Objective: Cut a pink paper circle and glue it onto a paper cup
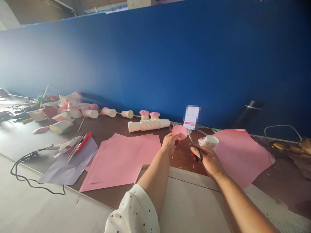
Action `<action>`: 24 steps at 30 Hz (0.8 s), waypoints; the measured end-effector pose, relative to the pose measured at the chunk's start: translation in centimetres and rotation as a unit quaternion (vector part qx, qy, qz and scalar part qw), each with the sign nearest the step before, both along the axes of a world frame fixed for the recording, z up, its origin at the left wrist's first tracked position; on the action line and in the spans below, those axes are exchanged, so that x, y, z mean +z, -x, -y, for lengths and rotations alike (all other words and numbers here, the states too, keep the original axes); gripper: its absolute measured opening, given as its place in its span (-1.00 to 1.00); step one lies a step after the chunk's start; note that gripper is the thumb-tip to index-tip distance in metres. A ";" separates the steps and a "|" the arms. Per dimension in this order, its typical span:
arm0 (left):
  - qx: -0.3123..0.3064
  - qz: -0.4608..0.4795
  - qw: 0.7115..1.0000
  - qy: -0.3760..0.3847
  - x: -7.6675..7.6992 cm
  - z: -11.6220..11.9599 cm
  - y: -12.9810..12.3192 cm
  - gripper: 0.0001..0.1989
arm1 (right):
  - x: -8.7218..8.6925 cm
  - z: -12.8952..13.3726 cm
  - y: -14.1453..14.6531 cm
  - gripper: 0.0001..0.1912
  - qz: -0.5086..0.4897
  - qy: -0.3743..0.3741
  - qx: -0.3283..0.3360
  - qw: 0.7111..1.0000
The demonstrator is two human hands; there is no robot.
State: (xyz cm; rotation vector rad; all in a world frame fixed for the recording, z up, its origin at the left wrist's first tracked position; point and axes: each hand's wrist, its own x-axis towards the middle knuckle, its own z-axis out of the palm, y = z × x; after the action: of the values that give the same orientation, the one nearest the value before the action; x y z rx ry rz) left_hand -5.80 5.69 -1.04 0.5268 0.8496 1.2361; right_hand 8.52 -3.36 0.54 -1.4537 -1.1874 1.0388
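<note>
A round piece of pink paper (180,132) is pinched in my left hand (171,141), between the thumb and fingers. My right hand (206,159) grips a pair of scissors (198,153) by its dark handles. The blades point up and left, close to the right edge of the pink circle; whether they touch it I cannot tell. Just beyond my right hand a white paper cup (211,142) with a red print lies tilted. Sheets of pink paper (126,158) are spread left of my left forearm, and another pink sheet (239,155) lies to the right.
A long stack of paper cups (150,125) lies along the back. Behind it stand cups with pink caps (144,113). At the left are a glue gun (64,145), a red utility knife (80,145) and grey-purple paper (70,168). A blue partition (155,64) rises behind the table.
</note>
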 end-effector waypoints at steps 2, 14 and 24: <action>0.001 -0.002 1.000 0.000 0.2 0.1 0.0 -0.72 | 0.0 0.0 0.0 -0.50 -0.005 0.001 0.000 1.000; 0.002 -0.008 1.000 -0.001 0.4 0.3 0.0 -0.74 | -0.2 -0.1 0.0 -0.45 0.012 -0.007 -0.007 1.000; 0.002 -0.017 1.000 0.004 0.7 0.4 0.0 -0.72 | 0.0 0.0 0.1 -0.45 0.029 -0.011 -0.007 0.999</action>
State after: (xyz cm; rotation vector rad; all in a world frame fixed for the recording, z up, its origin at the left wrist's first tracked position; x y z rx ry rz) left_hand -5.76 5.30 -0.38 0.5406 0.8844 1.2289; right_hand 8.40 -3.34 0.55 -1.4829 -1.2247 0.9769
